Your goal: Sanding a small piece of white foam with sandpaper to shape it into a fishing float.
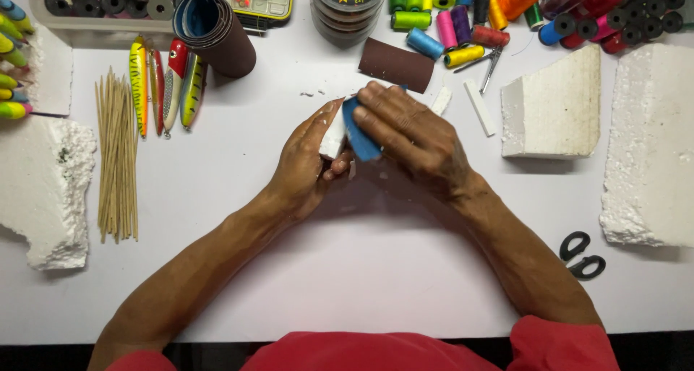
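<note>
I read this as the sanding step: my left hand (pixel 307 165) grips a small white foam block (pixel 334 136) mid-counter, and my right hand (pixel 408 136) presses a blue-backed sandpaper piece (pixel 359 134) against its edge. Next stroke calls for light, even pressure (foam looks crumbly, white crumbs lie on the counter (pixel 361 284)). Nearby are a brown sandpaper roll (pixel 396 64), glossy painted lures (pixel 166 82) and thin bamboo skewers (pixel 117 154).

A craft workbench: thread spools (pixel 463 24), painted fishing lures (pixel 166 82), foam blocks (pixel 553 107), sandpaper rolls (pixel 217 31).
</note>
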